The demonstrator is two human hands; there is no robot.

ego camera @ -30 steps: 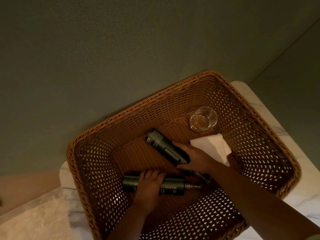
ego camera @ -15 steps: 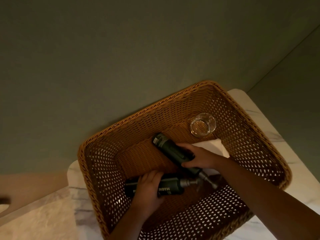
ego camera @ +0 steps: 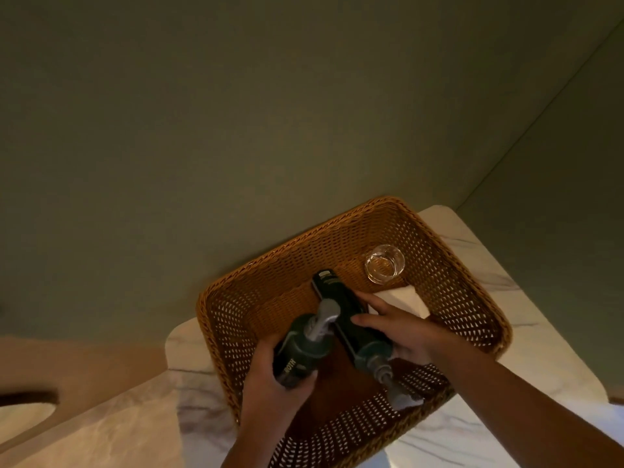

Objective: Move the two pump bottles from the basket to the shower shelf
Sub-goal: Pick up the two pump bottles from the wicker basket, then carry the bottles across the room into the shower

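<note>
A brown wicker basket (ego camera: 472, 275) sits on a marble counter. My left hand (ego camera: 270, 383) is wrapped around a dark green pump bottle (ego camera: 297, 349), held nearly upright above the basket floor with its grey pump head pointing away from me. My right hand (ego camera: 398, 329) grips the second dark pump bottle (ego camera: 341, 309) around its middle; this one is tilted, base away from me and grey pump nozzle toward the basket's near wall. No shower shelf is in view.
A clear drinking glass (ego camera: 385, 263) stands in the basket's far right corner, with a folded white cloth (ego camera: 408, 298) beside it. The marble counter (ego camera: 506, 332) meets a dark green wall behind; a sink cut-out (ego camera: 27, 405) shows at far left.
Both bottles have come up off the basket floor. The left one turned from lying flat to nearly upright; the right one rose and tilted. The view shifted, with the basket now lower right.
</note>
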